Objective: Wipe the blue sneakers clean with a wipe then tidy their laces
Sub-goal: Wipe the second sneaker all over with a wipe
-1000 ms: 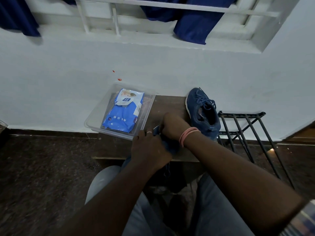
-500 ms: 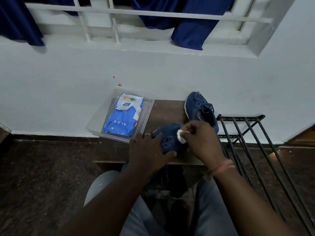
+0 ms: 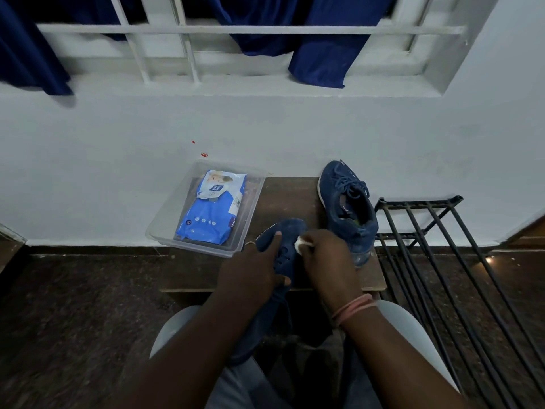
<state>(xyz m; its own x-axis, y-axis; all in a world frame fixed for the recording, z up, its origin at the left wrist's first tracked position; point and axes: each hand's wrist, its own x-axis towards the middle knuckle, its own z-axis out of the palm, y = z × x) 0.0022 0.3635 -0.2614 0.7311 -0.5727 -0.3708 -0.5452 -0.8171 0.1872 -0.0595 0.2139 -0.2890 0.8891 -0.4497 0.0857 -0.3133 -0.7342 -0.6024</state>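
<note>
- The person's left hand (image 3: 253, 270) gripped a blue sneaker (image 3: 283, 249), its fingers (image 3: 275, 240) wrapped over the upper and the thumb curled under near the lace eyelets; the shoe was tilted, toe pointing away, heel down toward the lap
- The right hand (image 3: 324, 255) pinched a small white wipe (image 3: 300, 248) between curled fingers and pressed it against the shoe's side, just right of the left fingers
- The second blue sneaker (image 3: 348, 208) rested on the brown tabletop (image 3: 289, 199) just beyond the right fingers, close to its right edge, laces loose; whether it had been wiped could not be told
- A pack of wipes (image 3: 209, 211) lay inside a clear plastic tray (image 3: 250, 231) just beyond the left fingers; the tray overhung the tabletop's left edge
- A black metal rack (image 3: 427, 231) stood well to the right of the right fingers
- Risks, as judged: the wipe was bunched small, so a hard stroke could drag it out of the pinch or smear dirt instead of lifting it; the held shoe had one-handed support, so pressure from the right could twist it loose; a wide right elbow swing might knock the resting sneaker off the edge; reaching for a fresh wipe could tip the overhanging tray
</note>
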